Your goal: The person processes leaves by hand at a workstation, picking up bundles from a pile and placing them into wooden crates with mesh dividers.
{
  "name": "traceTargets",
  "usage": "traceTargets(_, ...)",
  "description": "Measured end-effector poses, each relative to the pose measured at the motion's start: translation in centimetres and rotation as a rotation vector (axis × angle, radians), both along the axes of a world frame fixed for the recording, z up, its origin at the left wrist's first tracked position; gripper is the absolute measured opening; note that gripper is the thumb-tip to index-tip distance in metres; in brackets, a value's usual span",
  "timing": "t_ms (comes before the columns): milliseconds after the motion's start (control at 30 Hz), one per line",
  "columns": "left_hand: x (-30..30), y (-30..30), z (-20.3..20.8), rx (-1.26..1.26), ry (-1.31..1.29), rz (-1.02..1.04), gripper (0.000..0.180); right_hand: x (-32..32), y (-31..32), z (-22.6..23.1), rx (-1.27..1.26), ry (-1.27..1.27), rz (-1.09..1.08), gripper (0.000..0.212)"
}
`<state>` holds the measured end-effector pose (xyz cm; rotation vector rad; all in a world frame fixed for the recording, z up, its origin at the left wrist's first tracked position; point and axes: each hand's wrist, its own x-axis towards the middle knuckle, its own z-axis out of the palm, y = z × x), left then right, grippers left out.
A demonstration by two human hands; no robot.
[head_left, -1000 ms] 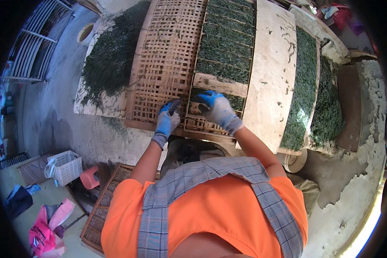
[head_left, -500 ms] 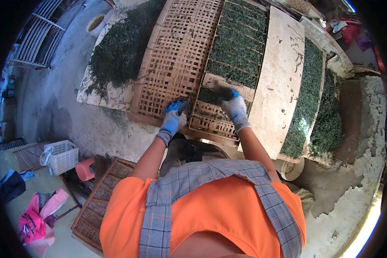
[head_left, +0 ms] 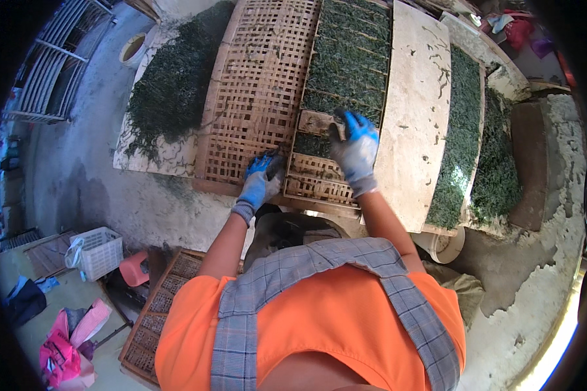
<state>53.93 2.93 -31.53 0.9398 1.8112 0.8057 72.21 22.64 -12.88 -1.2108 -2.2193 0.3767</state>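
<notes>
Both of my hands wear white-and-blue work gloves with dark, stained fingertips. My left hand (head_left: 261,177) rests at the near end of a woven bamboo lattice panel (head_left: 254,85), beside the left edge of a narrow slatted tray (head_left: 319,189). Its fingers are apart, partly hidden by the glove's back. My right hand (head_left: 357,144) hovers open over that tray, thumb apart from the fingers, nothing visible in it. Dark green shredded plant matter (head_left: 346,58) fills the tray's far sections, with a smaller patch nearer me. Between them lies a small wooden board (head_left: 316,122).
A pale board (head_left: 414,111) lies right of the tray, with more green matter (head_left: 460,143) beyond. Another green heap (head_left: 176,85) covers a sheet at left. Behind me on the left are a white plastic basket (head_left: 101,254), a red container (head_left: 134,272) and a bamboo tray (head_left: 153,319).
My right hand has lifted off the tray and its fingers have spread. My left hand stays at about the same spot. The whole view has shifted slightly.
</notes>
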Motion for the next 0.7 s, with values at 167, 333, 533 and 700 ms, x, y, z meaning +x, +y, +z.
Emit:
traceTargets(167,5.1,3.2,12.2,-0.240,0.857,-0.437,0.068,4.2,6.5,-4.9,-0.229,-0.543,0.158,0.041)
traceTargets(333,5.3,3.5,12.0,-0.275,0.782,-0.297,0.052,4.9,3.0,-2.8,-0.220,-0.593,0.267,0.035)
traceTargets(533,2.2,2.6,10.1,0.124,0.693,-0.102,0.021,5.7,1.2,-6.8,-0.204,-0.376,0.278,0.036)
traceTargets(700,-7.8,6.7,15.1,0.205,0.573,0.455,0.010,6.7,1.8,-7.7,-0.181,-0.237,0.208,0.035)
